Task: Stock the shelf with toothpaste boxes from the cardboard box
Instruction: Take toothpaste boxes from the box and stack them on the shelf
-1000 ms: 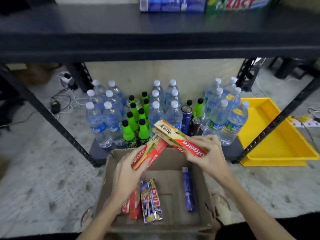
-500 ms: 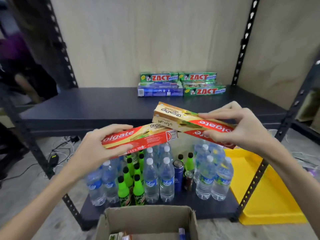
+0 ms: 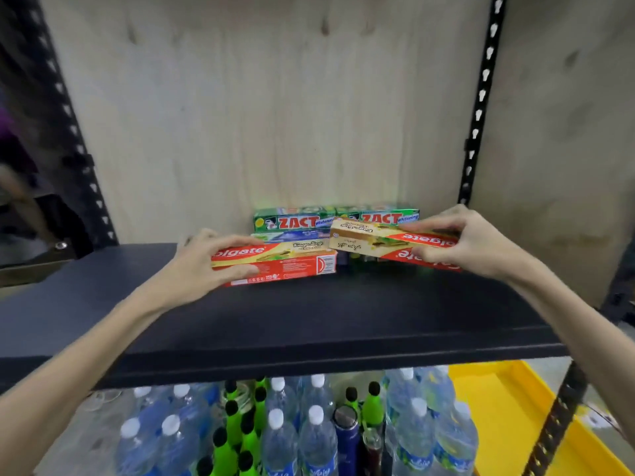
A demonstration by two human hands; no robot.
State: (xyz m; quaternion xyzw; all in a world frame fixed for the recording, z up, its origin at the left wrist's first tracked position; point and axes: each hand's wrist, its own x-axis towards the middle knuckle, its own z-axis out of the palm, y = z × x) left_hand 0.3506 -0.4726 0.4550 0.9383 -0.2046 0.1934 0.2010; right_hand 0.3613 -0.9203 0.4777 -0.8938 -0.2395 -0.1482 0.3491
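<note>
Dark blue-black shelf board (image 3: 309, 314), metal, set between perforated black uprights (image 3: 479, 108); pale plywood back panel (image 3: 275, 115) behind.

Item 1: red-and-cream Colgate box (image 3: 292, 262), lying lengthwise at the 11 o'clock part of the board, its lower edge on or just above the surface; which of the two cannot be told. Held by the left hand (image 3: 202, 266), thumb under the front face and fingers curled over the top, gripping the box's left end.

Item 2: second Colgate box (image 3: 378, 243), lettering upside down, raised and tilted at 1 o'clock, its left end just above the right end of item 1. Held by the right hand (image 3: 470, 242), fingers over the top and thumb beneath, pinching the right end.

Item 3: green ZACT boxes (image 3: 295, 221), two side by side against the back panel at 12 o'clock, resting on a blue box (image 3: 292, 236). Both Colgate boxes sit just in front of this stack and partly hide it.

Lower tier, seen under the board from 6 to 5 o'clock: clear water bottles (image 3: 318, 438) with white caps; green bottles (image 3: 247, 438) with black caps among them; a dark blue flask (image 3: 345, 438) at centre. Yellow plastic tray (image 3: 508, 417) on the floor at 4 o'clock. The cardboard box is out of view.
</note>
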